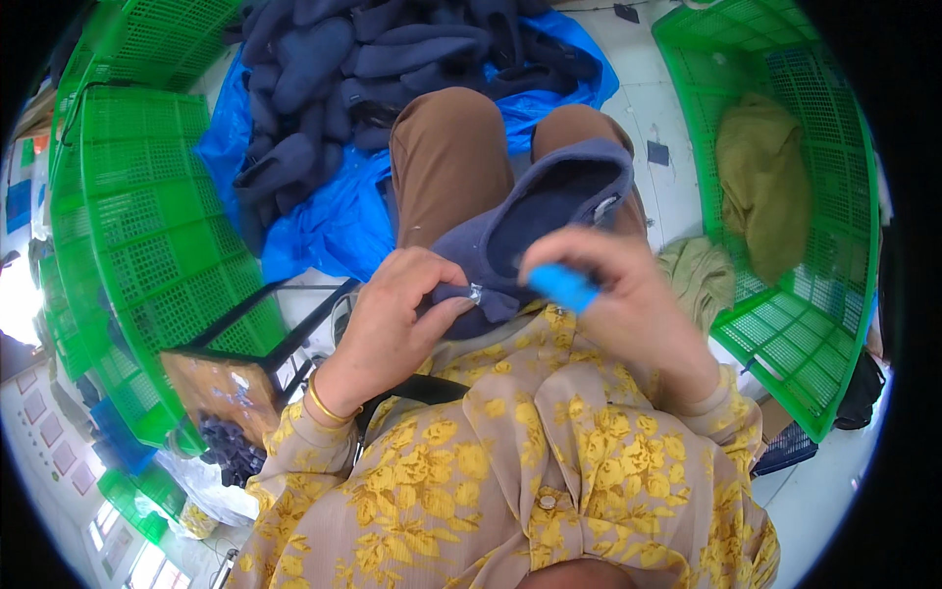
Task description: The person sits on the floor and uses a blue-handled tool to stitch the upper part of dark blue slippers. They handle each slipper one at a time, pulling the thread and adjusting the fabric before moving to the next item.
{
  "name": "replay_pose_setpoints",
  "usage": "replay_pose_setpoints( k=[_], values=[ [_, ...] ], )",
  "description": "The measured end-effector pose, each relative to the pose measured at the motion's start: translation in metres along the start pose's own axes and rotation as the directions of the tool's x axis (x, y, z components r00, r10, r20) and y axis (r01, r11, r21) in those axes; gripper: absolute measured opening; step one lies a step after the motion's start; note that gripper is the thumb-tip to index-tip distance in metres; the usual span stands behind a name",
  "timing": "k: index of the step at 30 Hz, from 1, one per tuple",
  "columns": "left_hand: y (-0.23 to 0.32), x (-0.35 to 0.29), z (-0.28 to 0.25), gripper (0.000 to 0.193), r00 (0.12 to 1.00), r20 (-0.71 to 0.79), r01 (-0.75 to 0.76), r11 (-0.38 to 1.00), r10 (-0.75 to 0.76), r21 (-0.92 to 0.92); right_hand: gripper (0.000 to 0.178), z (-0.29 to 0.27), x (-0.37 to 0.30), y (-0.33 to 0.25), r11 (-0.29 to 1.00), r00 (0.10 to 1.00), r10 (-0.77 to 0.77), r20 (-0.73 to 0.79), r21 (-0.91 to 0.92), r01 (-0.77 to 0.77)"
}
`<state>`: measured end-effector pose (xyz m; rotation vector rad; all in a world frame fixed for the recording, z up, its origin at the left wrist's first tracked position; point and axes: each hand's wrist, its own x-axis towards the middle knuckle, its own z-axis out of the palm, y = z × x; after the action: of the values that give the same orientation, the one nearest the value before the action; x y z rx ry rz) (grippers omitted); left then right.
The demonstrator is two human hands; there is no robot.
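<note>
A navy fabric slipper (559, 201) lies across my lap, its wide opening facing up and a small pale label (605, 208) inside. My left hand (397, 309) pinches a small navy fabric piece at the slipper's near end between thumb and forefinger, where a shiny silvery bit (476, 294) shows. Just to the right, my right hand (623, 294) is smeared by motion, its fingers curled in. A bright blue object (563, 287) shows at those fingers; whether it is held or wrapped round a finger I cannot make out.
Ahead, many navy slippers (314, 69) are heaped on a blue plastic sheet (334, 231). Green crates stand at left (137, 226) and right (834, 196); the right one holds olive cloth (760, 182). A black-framed wooden stool (221, 388) is at my left, pale green cloth (699, 280) at my right.
</note>
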<state>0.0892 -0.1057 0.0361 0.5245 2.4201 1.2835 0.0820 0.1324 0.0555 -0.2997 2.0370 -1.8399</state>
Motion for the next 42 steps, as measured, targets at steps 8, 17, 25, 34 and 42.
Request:
replay_pose_setpoints(
  k=[8,17,25,34,42],
  values=[
    [0.006,-0.005,0.003,0.019,0.998,-0.035,0.042,0.999,-0.042,-0.01,0.025,0.019,-0.009,0.009,0.952,0.985,0.078,0.153,-0.305,-0.029],
    [0.007,-0.005,0.005,0.019,0.997,-0.067,0.042,0.999,-0.042,-0.008,0.023,0.022,-0.007,0.006,0.943,0.98,0.137,0.147,-0.322,-0.084],
    [0.006,-0.005,0.008,0.018,0.996,-0.081,0.033,0.999,-0.032,0.002,0.019,0.022,-0.003,0.002,0.938,0.969,0.185,0.166,-0.325,-0.124],
    [0.004,-0.011,0.026,0.022,0.975,-0.2,-0.072,0.988,0.098,0.134,0.011,0.031,0.0,0.005,0.908,0.958,0.269,0.099,-0.358,-0.218],
    [-0.001,-0.02,0.042,0.026,0.943,-0.274,-0.138,0.972,0.187,0.189,0.014,0.033,-0.006,0.014,0.891,0.954,0.291,0.074,-0.384,-0.242]
  ],
)
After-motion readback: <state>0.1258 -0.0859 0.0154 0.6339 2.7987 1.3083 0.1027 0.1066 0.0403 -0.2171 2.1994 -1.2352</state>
